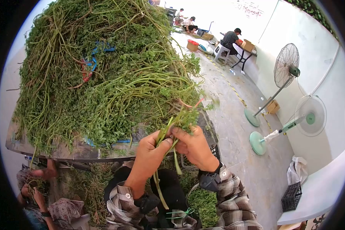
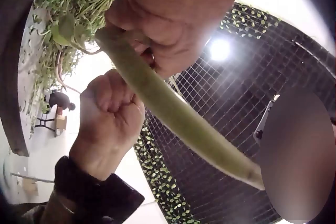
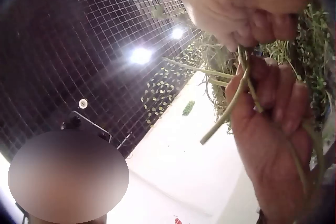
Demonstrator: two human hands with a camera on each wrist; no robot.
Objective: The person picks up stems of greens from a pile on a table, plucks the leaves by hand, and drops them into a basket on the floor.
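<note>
Long green plant stems (image 1: 160, 189) with a leafy end are held between both hands, just in front of the table's near edge. My left hand (image 1: 149, 153) grips the stems, thumb laid along them, and their cut ends hang down below it. Close beside it, my right hand (image 1: 195, 147) pinches the stems near the leaves (image 1: 186, 118). Seen from the left wrist, one thick pale stem (image 2: 173, 111) crosses close under the left hand (image 2: 178, 19). In the right wrist view, the curled fingers of the left hand (image 3: 273, 134) sit under the right hand (image 3: 241, 6), with stems between them.
A big heap of leafy stems (image 1: 115, 88) covers the dark table (image 1: 61, 152), blue and red strips in it. Picked greens (image 1: 203, 203) lie below by my lap. Another person's hands (image 1: 38, 197) work at lower left. Two fans (image 1: 286, 65) and a black crate (image 1: 291, 197) stand right.
</note>
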